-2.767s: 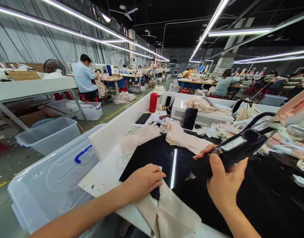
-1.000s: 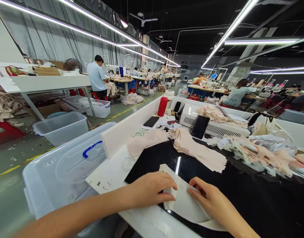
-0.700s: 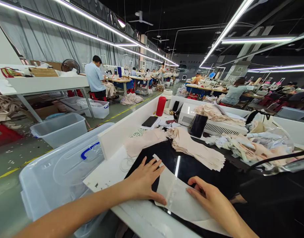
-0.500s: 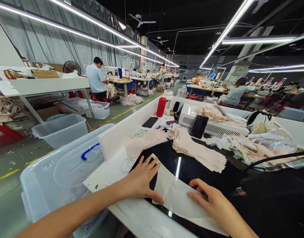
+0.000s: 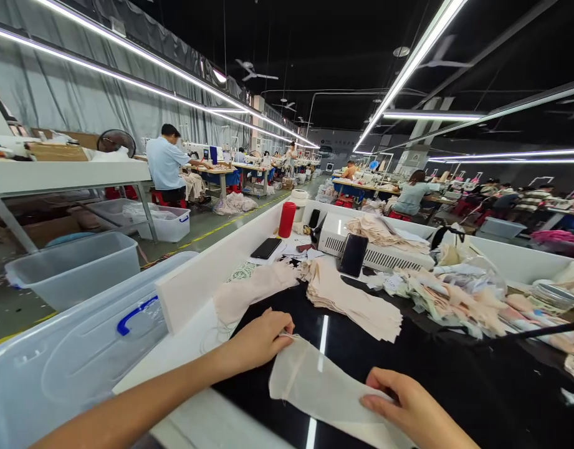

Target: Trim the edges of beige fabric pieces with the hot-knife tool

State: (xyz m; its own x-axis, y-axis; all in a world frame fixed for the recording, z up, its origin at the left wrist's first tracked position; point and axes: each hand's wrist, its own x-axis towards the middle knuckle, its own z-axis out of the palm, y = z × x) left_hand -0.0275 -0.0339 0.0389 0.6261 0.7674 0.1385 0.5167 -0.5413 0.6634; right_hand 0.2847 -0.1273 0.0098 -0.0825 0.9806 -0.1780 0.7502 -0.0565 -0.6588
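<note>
A pale, curved fabric piece (image 5: pixel 321 380) with a seam near its left end lies over the glossy black work surface (image 5: pixel 253 399). At its upper left corner, the fingers of my left hand (image 5: pixel 263 337) are closed in a pinch on the edge. My right hand (image 5: pixel 403 399) grips the same piece near its right end, thumb on top and fingers partly hidden. Beyond my hands rests a fanned stack of beige fabric pieces (image 5: pixel 352 296). More beige pieces (image 5: pixel 253 287) lie left of that stack.
Behind the stacks stand a phone (image 5: pixel 353 254), a white vented box (image 5: pixel 384 252) and a red cylinder (image 5: pixel 287 219). Another phone (image 5: pixel 266 248) lies flat. Fabric scraps (image 5: pixel 455 296) are heaped at right. A low white wall (image 5: pixel 212 262) edges the table, with a plastic bin (image 5: pixel 81 362) beside it.
My left hand has gone from lying spread flat on the fabric to pinching its upper corner. My right fingers have closed on the right end. The camera view has turned slightly right.
</note>
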